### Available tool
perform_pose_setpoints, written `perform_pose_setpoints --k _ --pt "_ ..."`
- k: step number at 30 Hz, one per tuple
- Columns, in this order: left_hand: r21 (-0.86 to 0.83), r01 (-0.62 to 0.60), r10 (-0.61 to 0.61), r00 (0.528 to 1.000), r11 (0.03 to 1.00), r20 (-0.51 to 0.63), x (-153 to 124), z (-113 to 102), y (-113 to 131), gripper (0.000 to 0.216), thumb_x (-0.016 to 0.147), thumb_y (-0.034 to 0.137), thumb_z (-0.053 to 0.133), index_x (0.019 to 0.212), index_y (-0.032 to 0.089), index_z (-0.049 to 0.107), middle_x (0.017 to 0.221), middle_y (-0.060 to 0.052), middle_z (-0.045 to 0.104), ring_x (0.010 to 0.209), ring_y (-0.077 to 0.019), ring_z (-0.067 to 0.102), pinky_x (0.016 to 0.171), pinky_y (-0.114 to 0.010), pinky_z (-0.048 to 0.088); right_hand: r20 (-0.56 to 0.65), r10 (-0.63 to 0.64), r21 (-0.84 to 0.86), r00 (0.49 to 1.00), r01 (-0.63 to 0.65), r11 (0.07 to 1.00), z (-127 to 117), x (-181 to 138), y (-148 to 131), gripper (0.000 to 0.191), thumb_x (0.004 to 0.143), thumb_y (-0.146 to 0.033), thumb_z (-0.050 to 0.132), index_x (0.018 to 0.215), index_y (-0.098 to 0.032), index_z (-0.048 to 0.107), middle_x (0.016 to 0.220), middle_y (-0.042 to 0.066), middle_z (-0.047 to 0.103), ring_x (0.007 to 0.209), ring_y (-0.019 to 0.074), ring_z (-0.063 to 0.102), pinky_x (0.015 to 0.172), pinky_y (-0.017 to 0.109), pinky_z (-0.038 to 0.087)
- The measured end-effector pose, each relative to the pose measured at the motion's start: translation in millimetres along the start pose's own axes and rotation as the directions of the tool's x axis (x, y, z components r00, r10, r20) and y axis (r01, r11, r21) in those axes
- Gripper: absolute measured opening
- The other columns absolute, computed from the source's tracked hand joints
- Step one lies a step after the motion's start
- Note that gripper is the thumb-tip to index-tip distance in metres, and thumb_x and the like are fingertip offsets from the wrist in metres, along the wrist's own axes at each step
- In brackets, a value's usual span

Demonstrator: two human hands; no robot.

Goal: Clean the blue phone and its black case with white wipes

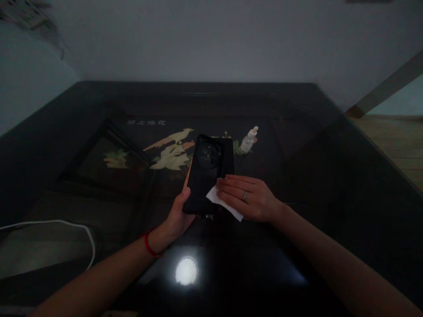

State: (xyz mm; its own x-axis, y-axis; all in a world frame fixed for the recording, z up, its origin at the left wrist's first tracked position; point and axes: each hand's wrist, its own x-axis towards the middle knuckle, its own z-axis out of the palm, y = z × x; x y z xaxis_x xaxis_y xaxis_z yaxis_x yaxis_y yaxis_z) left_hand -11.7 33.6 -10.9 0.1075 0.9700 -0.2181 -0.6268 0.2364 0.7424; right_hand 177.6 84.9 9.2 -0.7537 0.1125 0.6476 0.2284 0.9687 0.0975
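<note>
My left hand (180,213) is closed around the lower left side of a black smartphone (203,185), whose back with a round camera bump faces me. A second dark flat part, perhaps an open case flap, shows along the phone's right side. My right hand (249,198), with a ring on one finger, presses a folded white tissue (226,204) against the lower right of the phone. Its fingers lie together over the tissue. Beyond the phone to the right, a small dropper bottle (248,141) with a white top stands on the table.
The glossy dark table (297,246) carries a pale bird-and-flower picture (172,154) and reflects a bright lamp. A white cable (66,222) curves across the left side. A grey wall (198,39) rises behind the table's far edge.
</note>
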Motion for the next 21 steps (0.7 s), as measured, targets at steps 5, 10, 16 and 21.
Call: perform_pose_setpoints --k 5,10,16,21 --pt "-0.023 -0.003 0.003 0.999 1.000 -0.034 1 -3 3 0.033 0.072 0.046 0.064 0.088 0.016 0.068 0.088 -0.006 0.074 0.107 -0.0301 0.061 0.097 -0.043 0.044 0.010 -0.035 0.077 0.999 0.034 0.996 3 3 -7 0.021 0.092 -0.008 0.046 0.089 -0.006 0.068 0.092 0.012 0.074 0.095 0.0215 0.069 0.088 0.035 0.058" --pt "-0.025 0.176 -0.171 0.975 0.984 0.145 -2 -11 4 0.048 0.079 0.050 0.057 0.114 0.017 0.062 0.111 -0.011 0.069 0.100 -0.0328 0.064 0.082 -0.047 0.052 -0.131 0.183 0.082 0.974 -0.173 0.981 -9 -3 10 0.022 0.090 -0.015 0.054 0.106 -0.007 0.065 0.105 0.015 0.071 0.106 0.0232 0.065 0.093 0.038 0.055" --pt "0.006 0.351 -0.328 0.870 0.936 0.368 -7 -13 4 0.068 0.083 0.049 0.054 0.142 0.023 0.035 0.124 -0.014 0.061 0.100 -0.0342 0.064 0.073 -0.047 0.055 -0.151 0.279 -0.094 0.948 -0.295 0.951 -20 -9 31 0.040 0.090 -0.011 0.054 0.129 -0.015 0.055 0.123 0.011 0.064 0.119 0.0231 0.057 0.104 0.042 0.047" --pt "-0.006 0.316 -0.288 0.875 0.949 0.390 -6 -13 5 0.070 0.085 0.046 0.052 0.146 0.024 0.026 0.116 -0.012 0.066 0.099 -0.0336 0.065 0.071 -0.045 0.057 0.043 0.177 -0.160 0.983 -0.168 0.973 -14 -7 30 0.034 0.094 -0.007 0.045 0.124 -0.013 0.059 0.126 0.011 0.062 0.124 0.0213 0.053 0.107 0.043 0.043"
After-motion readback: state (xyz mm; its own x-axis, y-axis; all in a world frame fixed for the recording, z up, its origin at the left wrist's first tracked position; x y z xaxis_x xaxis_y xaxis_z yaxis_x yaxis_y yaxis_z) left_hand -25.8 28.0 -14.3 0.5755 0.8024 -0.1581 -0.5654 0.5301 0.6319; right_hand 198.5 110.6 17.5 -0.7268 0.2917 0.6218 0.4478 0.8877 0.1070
